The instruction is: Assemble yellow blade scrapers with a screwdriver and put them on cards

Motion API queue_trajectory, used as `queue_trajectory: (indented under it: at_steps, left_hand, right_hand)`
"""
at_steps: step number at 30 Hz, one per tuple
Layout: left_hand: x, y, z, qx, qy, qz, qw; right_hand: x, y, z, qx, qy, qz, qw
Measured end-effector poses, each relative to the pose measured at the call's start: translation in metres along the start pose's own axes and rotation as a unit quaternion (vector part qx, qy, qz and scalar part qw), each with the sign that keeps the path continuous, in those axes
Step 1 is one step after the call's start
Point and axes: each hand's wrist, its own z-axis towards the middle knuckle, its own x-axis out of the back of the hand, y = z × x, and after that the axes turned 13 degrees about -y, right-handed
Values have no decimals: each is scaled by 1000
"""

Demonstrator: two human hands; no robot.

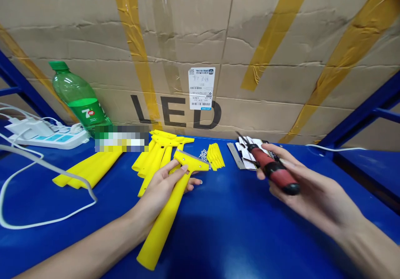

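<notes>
your left grip [162, 182] pinches the yellow scraper [175, 200] at its neck, presumably so the flat face shows; handle runs down below the hand, head just past your thumb. right grip [312, 195] is wrapped round the red-black screwdriver [278, 173], well apart from the scraper. silver bits [203, 155] (screws, i think) lie beyond the head, likely for easy reach.

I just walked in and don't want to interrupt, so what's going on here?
A person's left hand holds a yellow scraper just below its head. The right hand grips a red and black screwdriver, its tip away from the scraper. Beyond the left hand, more yellow handles lie on the blue surface, near small silver pieces.
</notes>
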Motion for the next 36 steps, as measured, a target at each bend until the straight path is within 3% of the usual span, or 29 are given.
queue_trajectory:
  at_steps: [5,10,12,17,22,25,28,31,33,36]
  left_hand:
    - [-4,2,-5,-4,-7,23,1000]
    - [-3,-1,-6,-16,-11,41,999]
    - [-4,-2,-7,-24,-21,50,998]
    - [-11,0,-6,-17,-32,84,996]
    - [-14,4,-1,-61,-74,122,988]
    - [-19,6,9,-102,-113,158,976]
    - [-32,8,23,-110,-135,182,968]
    - [-50,10,37,-104,-137,180,969]
    - [-61,9,45,-94,-140,183,968]
    - [-74,7,54,-78,-153,195,966]
  right_hand:
    - [3,15,4,71,-38,-255,963]
    - [7,18,3,98,-48,-356,928]
    - [5,17,3,101,-43,-442,890]
    - [-1,17,6,96,-70,-647,754]
    - [-5,20,7,50,-126,-722,678]
    - [-7,18,5,39,-134,-733,665]
    - [-2,12,2,48,-135,-711,688]
    - [18,4,3,88,-30,-705,703]
    - [38,1,4,116,92,-719,679]
    - [68,-1,7,100,76,-753,645]
